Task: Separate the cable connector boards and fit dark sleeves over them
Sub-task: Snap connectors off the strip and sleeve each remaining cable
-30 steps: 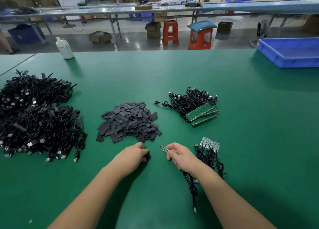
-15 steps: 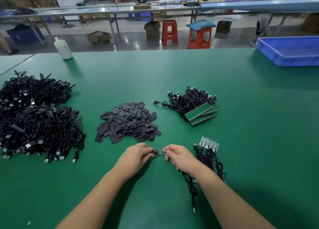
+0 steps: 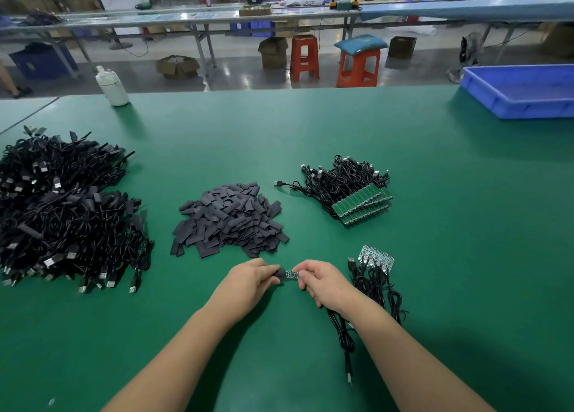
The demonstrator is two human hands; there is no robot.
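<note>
1. Hands meet low at centre of the green table. Left hand has its fingers curled, thumb and fingertips pinching a dark sleeve at its right end.
2. Right hand pinches a small board by its right end, fingers curled under. Board is held level just above the table, between the two hands.
3. Sleeve mouth touches the board's left end; how far the board is inside, cannot tell. Most of the board shows bare.
4. Black cable runs from under the right wrist toward the near edge, plug end lying on the table.
5. Sleeve pile lies just beyond the hands, loose flat dark pieces.
6. Joined boards with their cables sit just right of the right hand, flat on the table.
7. Board stack in green, with tangled cables behind it, lies farther back and right of the sleeve pile.
8. Cable heap, large and black, fills the left side, well apart from the hands.
9. Blue tray at far right edge; white bottle at far left edge.
</note>
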